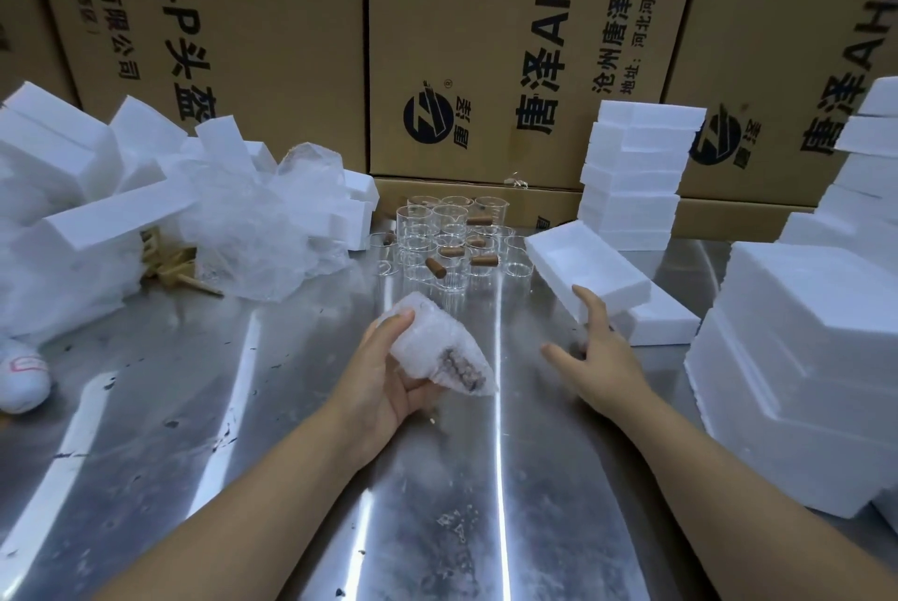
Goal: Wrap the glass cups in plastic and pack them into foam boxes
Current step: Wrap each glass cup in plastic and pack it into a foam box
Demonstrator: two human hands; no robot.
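My left hand (388, 377) grips a glass cup wrapped in bubble plastic (432, 343), held above the middle of the steel table; a brown handle shows through the wrap. My right hand (595, 348) is spread open, its fingertips touching the near end of an open foam box (583, 265) that leans on another foam piece (661, 321). Behind them stands a cluster of several bare glass cups (447, 236) with brown wooden handles.
A heap of foam pieces (73, 192) and crumpled plastic sheets (262, 221) fills the left. Foam boxes are stacked at the back right (636, 173) and near right (797, 357). Cardboard cartons (486, 41) wall off the back. A white rounded object (22, 377) lies at the left edge.
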